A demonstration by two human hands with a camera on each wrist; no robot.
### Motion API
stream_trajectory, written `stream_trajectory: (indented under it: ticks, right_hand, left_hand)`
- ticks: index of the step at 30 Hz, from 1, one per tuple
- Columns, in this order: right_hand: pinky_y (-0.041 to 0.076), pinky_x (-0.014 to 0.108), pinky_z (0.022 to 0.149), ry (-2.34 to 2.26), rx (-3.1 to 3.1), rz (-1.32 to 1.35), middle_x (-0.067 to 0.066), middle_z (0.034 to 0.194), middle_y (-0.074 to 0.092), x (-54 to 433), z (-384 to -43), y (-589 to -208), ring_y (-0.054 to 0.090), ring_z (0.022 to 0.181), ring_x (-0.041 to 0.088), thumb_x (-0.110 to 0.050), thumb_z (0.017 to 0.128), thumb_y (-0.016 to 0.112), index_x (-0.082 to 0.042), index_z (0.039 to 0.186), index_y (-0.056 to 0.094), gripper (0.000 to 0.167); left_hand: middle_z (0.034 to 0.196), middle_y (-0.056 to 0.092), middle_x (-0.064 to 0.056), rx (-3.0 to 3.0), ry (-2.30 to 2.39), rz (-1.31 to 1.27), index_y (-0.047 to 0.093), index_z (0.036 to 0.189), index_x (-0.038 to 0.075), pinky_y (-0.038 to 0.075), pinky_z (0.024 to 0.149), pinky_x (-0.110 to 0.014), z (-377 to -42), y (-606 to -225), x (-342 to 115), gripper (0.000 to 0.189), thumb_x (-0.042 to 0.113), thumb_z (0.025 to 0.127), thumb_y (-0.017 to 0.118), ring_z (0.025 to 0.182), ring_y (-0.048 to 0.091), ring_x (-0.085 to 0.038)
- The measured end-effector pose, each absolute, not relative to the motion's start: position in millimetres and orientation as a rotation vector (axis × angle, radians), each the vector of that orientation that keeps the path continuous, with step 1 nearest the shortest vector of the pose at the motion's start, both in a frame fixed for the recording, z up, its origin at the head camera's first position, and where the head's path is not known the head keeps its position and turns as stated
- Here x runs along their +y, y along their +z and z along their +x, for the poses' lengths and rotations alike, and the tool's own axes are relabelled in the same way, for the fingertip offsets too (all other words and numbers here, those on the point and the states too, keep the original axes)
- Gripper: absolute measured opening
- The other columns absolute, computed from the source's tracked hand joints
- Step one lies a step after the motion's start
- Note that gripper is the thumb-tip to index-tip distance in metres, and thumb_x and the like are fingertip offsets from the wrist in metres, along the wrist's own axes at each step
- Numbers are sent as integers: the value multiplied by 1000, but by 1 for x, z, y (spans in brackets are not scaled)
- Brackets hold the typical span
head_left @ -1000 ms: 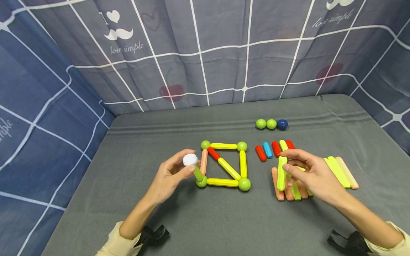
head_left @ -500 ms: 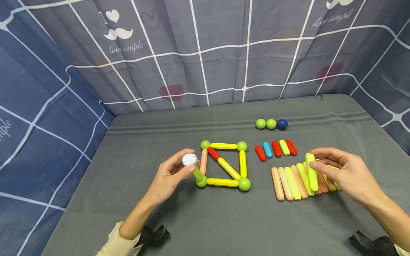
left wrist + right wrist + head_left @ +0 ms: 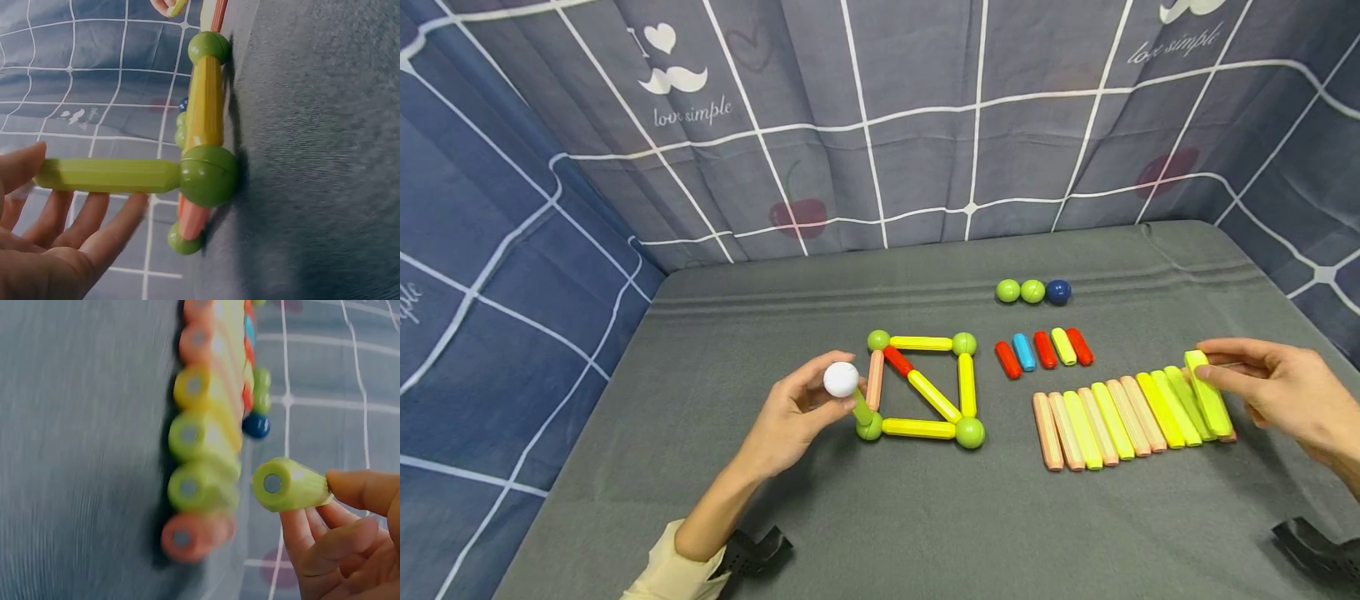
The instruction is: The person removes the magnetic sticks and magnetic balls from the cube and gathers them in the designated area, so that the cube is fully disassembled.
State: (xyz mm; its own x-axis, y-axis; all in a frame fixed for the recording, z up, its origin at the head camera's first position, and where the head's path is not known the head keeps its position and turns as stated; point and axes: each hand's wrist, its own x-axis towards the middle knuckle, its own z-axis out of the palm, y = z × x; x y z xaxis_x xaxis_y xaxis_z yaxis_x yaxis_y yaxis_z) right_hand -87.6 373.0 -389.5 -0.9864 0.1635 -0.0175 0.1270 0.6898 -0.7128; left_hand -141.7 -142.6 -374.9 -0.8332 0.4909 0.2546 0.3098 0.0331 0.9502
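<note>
My left hand (image 3: pixel 793 417) pinches the top of an upright green magnetic rod (image 3: pixel 106 175) just below a white ball (image 3: pixel 841 379). The rod's foot meets a green ball (image 3: pixel 209 176) at the near left corner of a flat frame of rods and green balls, crossed by a red-and-yellow diagonal (image 3: pixel 934 396). Between thumb and fingers, my right hand (image 3: pixel 1281 387) pinches a yellow-green magnetic rod (image 3: pixel 290 486) by one end. That rod overlaps the right end of the rod row in the head view. In the right wrist view, a gap separates it from the row.
A long row of wood-coloured and yellow-green rods (image 3: pixel 1097 427) lies right of the frame. Behind it are short red, blue and yellow rods (image 3: pixel 1045 349). Two green balls (image 3: pixel 1020 291) and a dark blue ball (image 3: pixel 1058 292) sit farther back. Patterned curtains (image 3: pixel 917 125) border the grey surface.
My right hand has carried the yellow-green rod rightward, from over the row's left part to its right end. My left hand stays nearly still at the upright rod.
</note>
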Motion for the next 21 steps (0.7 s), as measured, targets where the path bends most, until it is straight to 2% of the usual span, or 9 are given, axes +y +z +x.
stream_trajectory:
  ticks: [3,6,9,14,17,21]
  right_hand:
    - [33,34,42,1112,-2880,-300,-4,91,64,384,-91,-395,38,46,20,-24,103,54,11,134,46,47]
    - [34,33,43,1043,-2913,-338,17,100,62,393,-94,-404,39,46,22,-23,105,50,12,133,45,45]
    - [36,33,45,1001,-2936,-357,26,108,60,401,-95,-410,40,47,23,-27,104,51,10,133,46,47]
    - [38,32,46,958,-2996,-349,30,112,58,407,-97,-412,44,56,20,-30,104,51,11,134,45,51]
    - [39,31,45,937,-3018,-328,32,111,56,407,-97,-413,46,62,17,-23,104,52,14,133,44,47]
    - [42,31,45,954,-3017,-316,33,111,54,408,-97,-415,46,62,16,-15,103,51,16,131,44,42]
  left_hand:
    - [113,66,-25,2149,1904,857,54,134,0,55,85,-31,-141,-377,-142,47,-8,89,66,101,66,-26]
    - [113,66,-25,2148,1906,867,54,134,-1,55,86,-32,-141,-377,-140,47,-9,89,66,102,66,-28]
    - [114,65,-27,2151,1909,865,54,134,-1,55,85,-32,-141,-376,-140,47,-9,89,66,103,66,-28]
    - [114,65,-29,2131,1930,825,54,134,-1,55,86,-32,-141,-377,-140,48,-9,88,67,103,66,-26]
    - [114,65,-28,2122,1937,801,54,134,-1,55,87,-31,-141,-377,-141,49,-9,88,68,104,67,-25]
    - [114,64,-29,2088,1945,779,53,132,-5,55,88,-33,-142,-378,-141,46,-9,88,67,105,67,-23]
